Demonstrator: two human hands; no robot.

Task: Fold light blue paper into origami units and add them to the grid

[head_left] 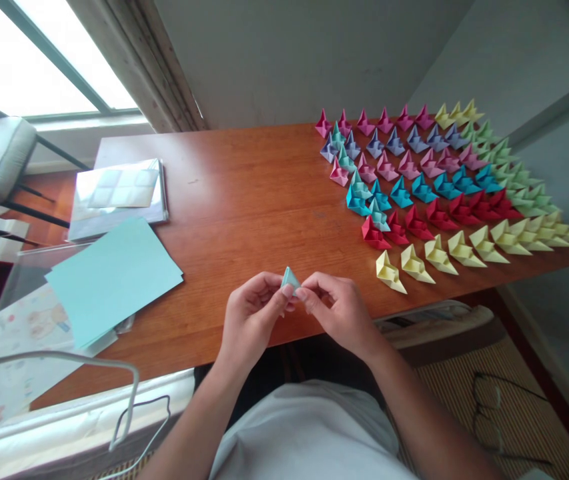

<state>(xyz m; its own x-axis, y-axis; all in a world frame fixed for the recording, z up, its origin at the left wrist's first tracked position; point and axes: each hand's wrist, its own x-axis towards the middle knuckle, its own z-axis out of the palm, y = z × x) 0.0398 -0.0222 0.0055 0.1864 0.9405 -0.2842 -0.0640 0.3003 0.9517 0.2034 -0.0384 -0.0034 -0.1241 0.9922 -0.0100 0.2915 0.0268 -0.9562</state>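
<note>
Between my two hands, just above the table's near edge, is a small folded piece of light teal paper (289,278) shaped like a triangle with its tip pointing up. My left hand (253,313) pinches its left side between thumb and fingers. On its right side my right hand (337,308) pinches it the same way. The fingertips hide the lower part of the paper. To the right stand rows of folded paper boats, among them yellow boats (415,265), red boats (419,222), blue boats (401,193) and pink boats (387,167).
A stack of teal paper sheets (117,283) lies at the left, partly over a printed sheet (19,343). Behind it is a flat silvery case (81,217). A white cable (89,360) crosses the lower left. Glasses (489,407) lie on the woven mat (444,373).
</note>
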